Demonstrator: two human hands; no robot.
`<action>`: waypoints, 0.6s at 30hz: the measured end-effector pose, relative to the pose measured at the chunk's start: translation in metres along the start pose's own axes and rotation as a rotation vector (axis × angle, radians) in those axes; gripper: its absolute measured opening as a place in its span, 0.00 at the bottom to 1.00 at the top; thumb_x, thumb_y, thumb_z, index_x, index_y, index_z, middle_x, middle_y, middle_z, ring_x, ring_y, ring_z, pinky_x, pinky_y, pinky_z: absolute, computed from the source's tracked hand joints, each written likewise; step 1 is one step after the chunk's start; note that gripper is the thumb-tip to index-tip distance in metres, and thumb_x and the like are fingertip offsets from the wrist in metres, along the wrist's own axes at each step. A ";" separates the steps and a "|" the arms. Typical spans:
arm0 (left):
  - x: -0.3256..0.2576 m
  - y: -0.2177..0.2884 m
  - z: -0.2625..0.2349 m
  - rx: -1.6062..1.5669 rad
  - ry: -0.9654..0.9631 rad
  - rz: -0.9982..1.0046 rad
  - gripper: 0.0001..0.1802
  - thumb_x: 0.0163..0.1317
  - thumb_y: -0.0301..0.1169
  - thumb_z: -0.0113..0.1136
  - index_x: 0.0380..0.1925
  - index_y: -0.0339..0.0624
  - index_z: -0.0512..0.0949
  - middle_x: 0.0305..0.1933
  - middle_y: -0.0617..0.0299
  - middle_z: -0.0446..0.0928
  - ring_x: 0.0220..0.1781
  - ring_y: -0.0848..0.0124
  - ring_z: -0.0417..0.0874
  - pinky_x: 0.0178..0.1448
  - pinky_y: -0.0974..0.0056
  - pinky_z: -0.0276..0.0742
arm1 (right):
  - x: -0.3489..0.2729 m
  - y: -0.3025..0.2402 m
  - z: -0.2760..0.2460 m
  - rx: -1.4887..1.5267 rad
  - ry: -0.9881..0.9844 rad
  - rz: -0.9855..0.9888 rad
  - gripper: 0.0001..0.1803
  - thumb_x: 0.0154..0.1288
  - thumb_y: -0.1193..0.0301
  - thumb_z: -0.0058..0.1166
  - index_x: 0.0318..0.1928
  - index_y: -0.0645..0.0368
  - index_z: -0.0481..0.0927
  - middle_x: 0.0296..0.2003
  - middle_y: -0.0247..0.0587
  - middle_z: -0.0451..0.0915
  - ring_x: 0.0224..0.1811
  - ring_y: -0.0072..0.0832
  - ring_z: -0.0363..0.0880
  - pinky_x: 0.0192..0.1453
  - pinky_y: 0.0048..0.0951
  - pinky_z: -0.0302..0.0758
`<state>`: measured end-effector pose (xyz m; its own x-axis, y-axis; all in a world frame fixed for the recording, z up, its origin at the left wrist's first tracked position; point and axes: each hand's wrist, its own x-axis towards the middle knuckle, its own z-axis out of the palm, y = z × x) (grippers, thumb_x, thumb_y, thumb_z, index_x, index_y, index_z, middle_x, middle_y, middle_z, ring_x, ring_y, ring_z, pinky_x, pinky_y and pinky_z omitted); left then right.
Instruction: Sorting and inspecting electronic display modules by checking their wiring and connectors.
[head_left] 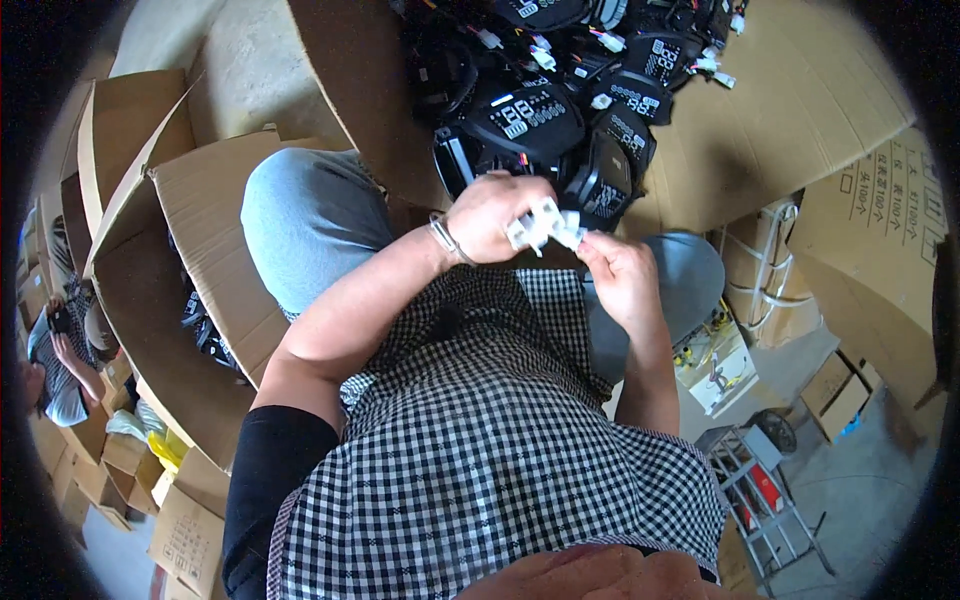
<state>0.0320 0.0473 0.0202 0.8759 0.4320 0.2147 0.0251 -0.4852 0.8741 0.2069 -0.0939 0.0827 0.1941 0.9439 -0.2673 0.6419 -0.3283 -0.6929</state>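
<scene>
My left hand, with a bracelet at the wrist, is closed around a small bunch of white plastic connectors. From the right, my right hand pinches at the edge of the same bunch with thumb and fingertips. Blur hides whether the connectors are plugged together. Just beyond my hands is a heap of black display panels with pale segment markings. Several of them have short coloured wires ending in white plugs. Both hands are above my lap, in front of the heap.
A large brown cardboard sheet extends right of the heap. An open cardboard box on the left holds more black panels. On the right are a white frame and a metal step ladder. Another person is at far left among boxes.
</scene>
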 end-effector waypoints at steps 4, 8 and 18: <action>-0.008 0.007 0.009 0.090 -0.218 0.045 0.17 0.39 0.29 0.64 0.32 0.48 0.71 0.29 0.59 0.75 0.34 0.54 0.81 0.36 0.51 0.74 | -0.010 0.013 0.002 -0.119 -0.195 -0.037 0.06 0.62 0.69 0.54 0.32 0.57 0.81 0.29 0.49 0.81 0.31 0.48 0.80 0.35 0.47 0.75; -0.005 0.012 0.009 0.196 -0.364 0.066 0.18 0.38 0.29 0.65 0.32 0.46 0.71 0.29 0.59 0.74 0.35 0.55 0.81 0.36 0.51 0.76 | -0.014 0.018 0.010 -0.290 -0.269 0.003 0.09 0.62 0.66 0.53 0.28 0.57 0.78 0.27 0.49 0.80 0.31 0.50 0.80 0.35 0.49 0.74; 0.014 -0.001 -0.005 0.029 0.329 -0.017 0.14 0.52 0.35 0.67 0.38 0.49 0.75 0.35 0.62 0.79 0.33 0.63 0.80 0.37 0.63 0.73 | -0.024 0.042 0.016 0.563 0.320 0.358 0.12 0.72 0.69 0.49 0.35 0.64 0.81 0.20 0.31 0.74 0.22 0.16 0.70 0.26 0.21 0.66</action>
<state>0.0418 0.0576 0.0249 0.6731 0.6603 0.3332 0.0564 -0.4951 0.8670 0.2175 -0.1309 0.0494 0.5823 0.7119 -0.3926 0.0378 -0.5061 -0.8616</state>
